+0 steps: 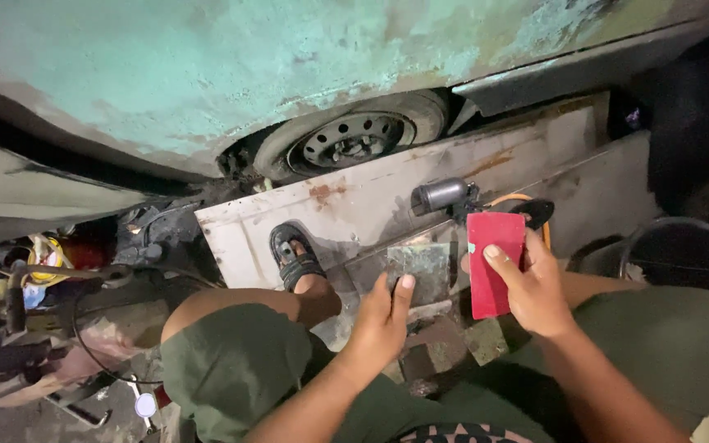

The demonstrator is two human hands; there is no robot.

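Both forearms reach forward over bent knees in green shorts. The left hand (pixel 381 321) rests its fingers against a small grey metal plate (pixel 418 272), pinning it. The right hand (pixel 535 289) grips a red rectangular block (pixel 492 261), thumb across its face. Beyond lie a long worn metal panel (pixel 387 193), a sandalled foot (pixel 294 256), a power tool (pixel 445 195), and a wheel (pixel 353 139) under a weathered turquoise car body (pixel 207 66).

Card (pixel 494 262) in right hand (pixel 535 287): solid red. Small plate (pixel 420 271) by left hand (pixel 383 320): dull grey-green, mottled. Car body (pixel 207 74): pale turquoise w/ rust-brown patches. Long panel (pixel 387 193): off-white, rust spots. Shorts (pixel 231 369): olive green. Sandal (pixel 293 256): black.
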